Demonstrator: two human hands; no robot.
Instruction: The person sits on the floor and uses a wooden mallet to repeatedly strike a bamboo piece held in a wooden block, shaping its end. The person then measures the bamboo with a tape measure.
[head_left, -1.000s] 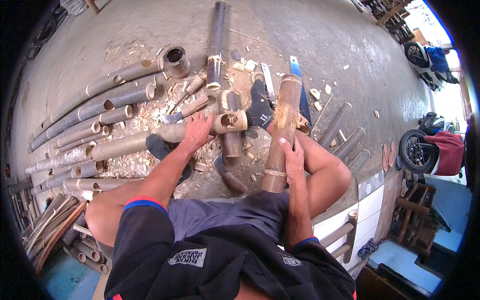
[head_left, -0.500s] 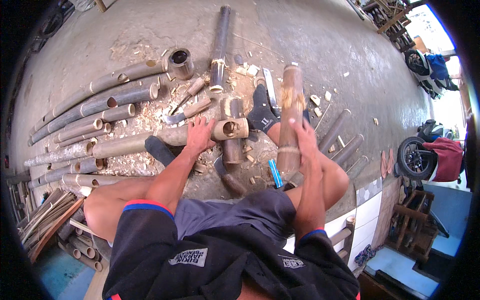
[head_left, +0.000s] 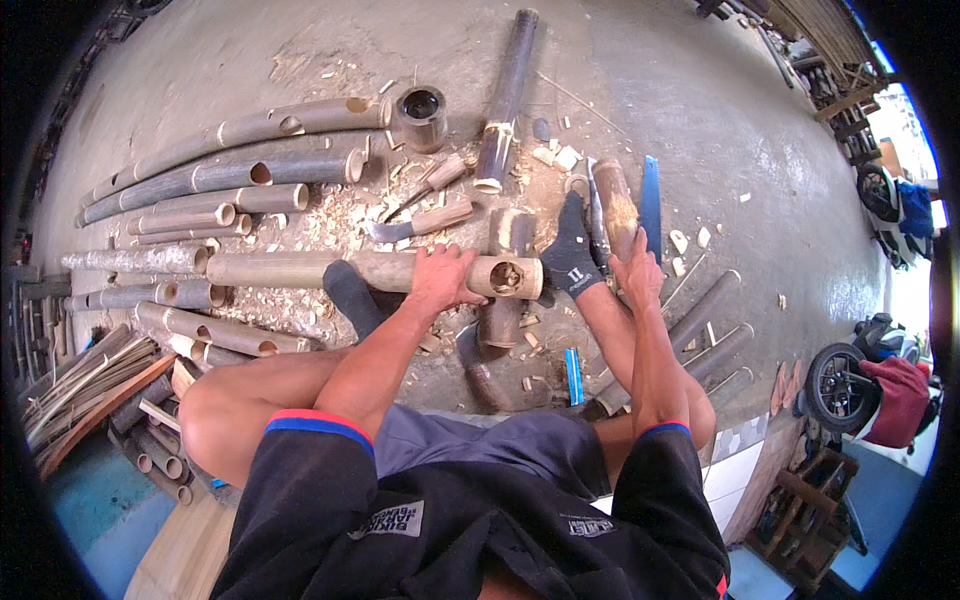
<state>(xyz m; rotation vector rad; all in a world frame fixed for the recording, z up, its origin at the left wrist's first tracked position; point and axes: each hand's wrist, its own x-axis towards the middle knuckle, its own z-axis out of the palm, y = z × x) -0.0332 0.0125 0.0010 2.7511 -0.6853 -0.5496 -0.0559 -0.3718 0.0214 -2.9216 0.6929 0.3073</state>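
My left hand lies over a long pale bamboo pole, fingers curled around it just left of the round hole near its right end. That pole rests across my left foot and on a short, thick bamboo piece set crosswise beneath it. My right hand is closed on the near end of a short bamboo length, whose middle is scraped and frayed. This length points away from me beside my right foot, between a metal blade and a blue saw blade.
A curved knife and a wooden-handled tool lie among wood chips. Several holed bamboo poles lie at left, a bamboo cup beyond. A dark tube is at the far middle; a blue strip lies near my right leg.
The short bamboo length has been lowered away from me toward the floor, and my right hand now grips its near end. My left hand stays on the pole. The view has shifted.
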